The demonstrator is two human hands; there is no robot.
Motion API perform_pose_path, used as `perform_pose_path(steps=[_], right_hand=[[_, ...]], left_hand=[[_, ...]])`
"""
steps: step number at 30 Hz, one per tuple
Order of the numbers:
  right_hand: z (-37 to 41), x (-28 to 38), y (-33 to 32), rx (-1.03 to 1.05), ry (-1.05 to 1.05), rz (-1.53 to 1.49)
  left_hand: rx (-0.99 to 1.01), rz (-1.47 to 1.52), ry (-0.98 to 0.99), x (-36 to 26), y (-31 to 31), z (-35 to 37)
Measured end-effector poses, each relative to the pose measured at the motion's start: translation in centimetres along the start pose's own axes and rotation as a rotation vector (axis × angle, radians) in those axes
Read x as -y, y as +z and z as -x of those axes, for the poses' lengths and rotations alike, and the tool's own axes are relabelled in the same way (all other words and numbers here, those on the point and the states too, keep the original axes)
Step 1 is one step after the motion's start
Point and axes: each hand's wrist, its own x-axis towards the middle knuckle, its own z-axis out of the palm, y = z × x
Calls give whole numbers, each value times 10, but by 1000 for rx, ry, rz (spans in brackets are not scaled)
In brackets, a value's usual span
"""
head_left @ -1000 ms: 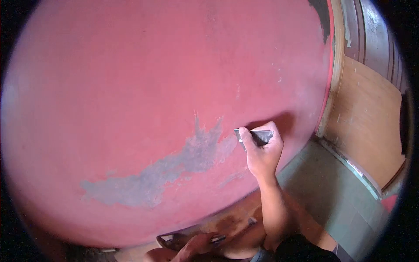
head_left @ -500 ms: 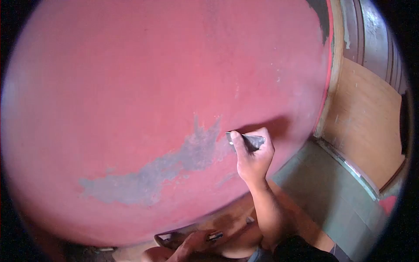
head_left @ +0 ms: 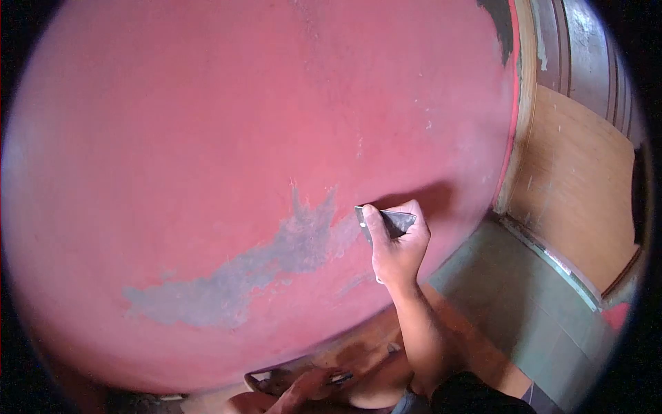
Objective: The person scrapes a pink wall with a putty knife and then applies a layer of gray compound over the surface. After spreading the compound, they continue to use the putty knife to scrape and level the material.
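My right hand (head_left: 398, 241) is closed on a small dark flat scraper (head_left: 396, 222), its thin light edge up against a red-pink painted wall (head_left: 207, 138). Left of this hand, a ragged grey patch (head_left: 227, 286) spreads across the paint. Low in the view, my left hand (head_left: 310, 386) is curled near my legs. A small dark and light object (head_left: 340, 379) shows at its fingers, too small and shaded to name.
A wooden frame edge (head_left: 525, 117) borders the wall on the right, beside a tan board (head_left: 579, 186). Below lies a grey-green tiled floor (head_left: 510, 297). Another dark patch (head_left: 500, 27) marks the wall's upper right.
The view has shifted slightly, so the wall's marks sit a little further left. My right hand and its scraper are now a bit further right of the grey patch. My left hand moved slightly.
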Motion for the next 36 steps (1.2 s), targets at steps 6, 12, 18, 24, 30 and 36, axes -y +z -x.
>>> perform_pose_path(steps=[6,12,18,24,30,36], right_hand=[[2,-2,-1,27,38,-9],[-11,-9,-7,-100,17,8],[-5,-4,-8,-29,41,-2],[-3,-4,-5,-51,83,-51],[-4,-1,-9,-1,59,3],[-3,-1,-8,11,69,-28]], left_hand=[[18,41,-16,-14,-13,9],[-61,12,47,-22,-25,23],[-7,3,42,-15,-17,6],[-70,-16,121,20,4,4],[0,19,-2,-8,-13,5],[-15,-53,87,17,4,2]])
